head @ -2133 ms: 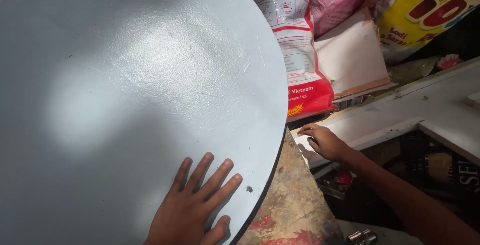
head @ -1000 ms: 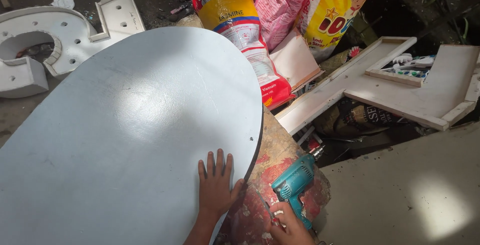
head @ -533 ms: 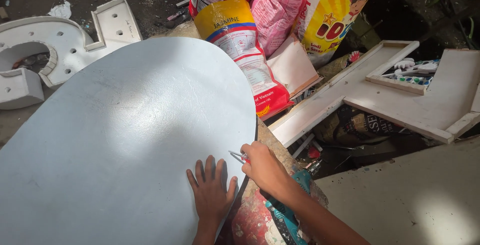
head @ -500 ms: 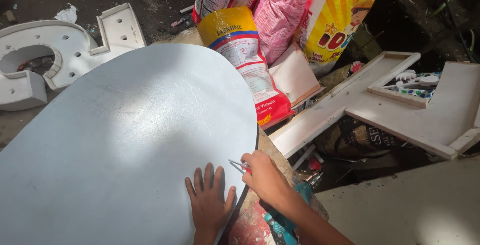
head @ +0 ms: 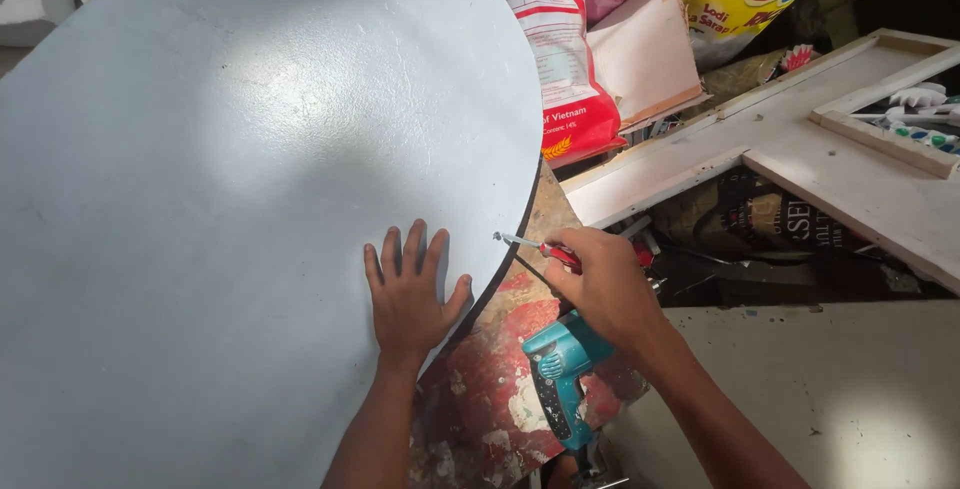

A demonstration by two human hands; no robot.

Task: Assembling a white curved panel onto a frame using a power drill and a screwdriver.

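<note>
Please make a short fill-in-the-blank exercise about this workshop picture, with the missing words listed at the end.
1. The left hand lies flat on the big pale blue ______.
2. The right hand holds a screwdriver with a ______ handle.
3. The teal power drill lies just below the ______ hand.
4. The screwdriver's tip points at the board's dark ______.

Missing words: board; red; right; edge

The right hand (head: 605, 284) hides the screwdriver (head: 530, 246) handle (mostly); drill (head: 560, 374) runs off-frame.
</note>
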